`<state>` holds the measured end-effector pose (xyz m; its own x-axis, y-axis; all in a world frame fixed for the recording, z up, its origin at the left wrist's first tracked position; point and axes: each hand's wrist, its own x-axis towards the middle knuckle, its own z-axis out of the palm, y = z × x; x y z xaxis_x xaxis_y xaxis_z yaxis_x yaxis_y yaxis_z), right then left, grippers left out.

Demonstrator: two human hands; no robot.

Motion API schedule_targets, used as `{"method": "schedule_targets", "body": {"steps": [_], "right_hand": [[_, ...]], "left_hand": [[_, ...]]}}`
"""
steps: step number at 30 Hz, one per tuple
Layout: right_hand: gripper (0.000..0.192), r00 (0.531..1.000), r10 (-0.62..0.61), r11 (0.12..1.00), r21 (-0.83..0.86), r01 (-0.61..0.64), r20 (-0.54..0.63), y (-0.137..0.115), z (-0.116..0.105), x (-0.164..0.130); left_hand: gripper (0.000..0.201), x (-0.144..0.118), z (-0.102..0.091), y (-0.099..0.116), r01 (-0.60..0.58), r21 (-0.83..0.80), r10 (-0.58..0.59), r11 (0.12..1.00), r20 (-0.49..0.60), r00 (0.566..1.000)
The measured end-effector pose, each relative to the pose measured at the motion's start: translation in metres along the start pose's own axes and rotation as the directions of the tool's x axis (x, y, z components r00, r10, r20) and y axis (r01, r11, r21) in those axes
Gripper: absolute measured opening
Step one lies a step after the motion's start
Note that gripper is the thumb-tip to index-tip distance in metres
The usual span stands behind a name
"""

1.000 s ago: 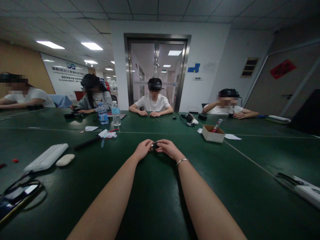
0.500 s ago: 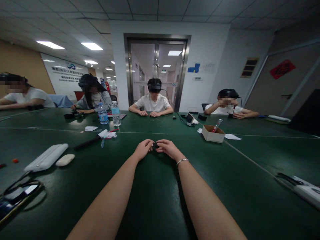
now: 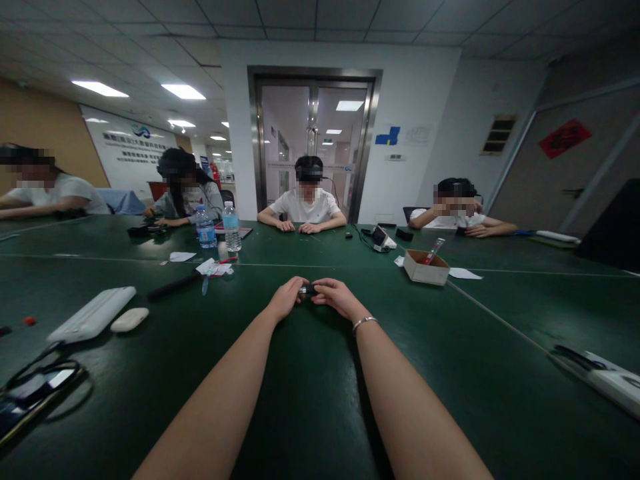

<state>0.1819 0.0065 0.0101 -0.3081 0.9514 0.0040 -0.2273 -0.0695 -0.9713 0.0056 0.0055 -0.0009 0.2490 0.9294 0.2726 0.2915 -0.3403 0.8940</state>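
The glossy dark green bench (image 3: 310,400) stands in a room with a panelled ceiling (image 3: 345,20), a pale wall (image 3: 420,87) and glass doors (image 3: 285,120). Around its middle, the left hand (image 3: 290,297) and right hand (image 3: 336,297) both have their grip closed on a small black piece (image 3: 309,291), its silvery end leftward. A sign (image 3: 127,167) bears a blue logo (image 3: 141,131) over Chinese lettering too small to read; the bottles' (image 3: 233,239) blue labels (image 3: 231,222) and the red diamond's (image 3: 565,139) character are illegible.
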Motion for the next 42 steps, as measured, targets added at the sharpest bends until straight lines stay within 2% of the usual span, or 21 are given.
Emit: {"method": "schedule_targets", "body": {"steps": [6,10,18,23,30,36,42], "right_hand": [[0.014,1.000,0.003,1.000,-0.021,-0.003,0.002,-0.0014,0.0012,-0.0014],[0.014,1.000,0.009,1.000,-0.009,-0.010,-0.004,-0.0016,0.0015,-0.0014],[0.014,1.000,0.015,1.000,-0.025,-0.015,0.002,-0.0025,0.0011,-0.0015],[0.014,1.000,0.016,1.000,-0.014,-0.017,-0.008,-0.0031,0.0019,-0.0024],[0.012,1.000,0.011,1.000,-0.010,-0.011,0.003,-0.0037,0.0025,-0.0032],[0.012,1.000,0.015,1.000,-0.011,-0.015,-0.010,-0.0030,0.0020,-0.0021],[0.014,1.000,0.018,1.000,-0.013,-0.018,0.011,-0.0023,0.0007,-0.0014]], "left_hand": [[0.031,0.0010,0.0004,-0.0045,-0.014,0.050,0.016,0.999,-0.031,0.999],[0.040,-0.0005,0.0008,-0.0032,0.002,0.092,-0.001,0.996,-0.011,1.000],[0.033,0.0002,0.0004,0.0002,0.019,0.063,-0.018,0.998,-0.006,1.000],[0.037,-0.0002,-0.0004,-0.0005,0.022,0.059,-0.023,0.998,0.024,0.999],[0.031,0.0024,-0.0003,-0.0030,0.030,0.049,-0.028,0.998,-0.039,0.999],[0.038,-0.0002,0.0015,-0.0019,0.030,0.037,-0.030,0.999,-0.010,1.000],[0.029,-0.0004,0.0003,0.0006,0.002,0.051,-0.001,0.999,-0.027,1.000]]}}
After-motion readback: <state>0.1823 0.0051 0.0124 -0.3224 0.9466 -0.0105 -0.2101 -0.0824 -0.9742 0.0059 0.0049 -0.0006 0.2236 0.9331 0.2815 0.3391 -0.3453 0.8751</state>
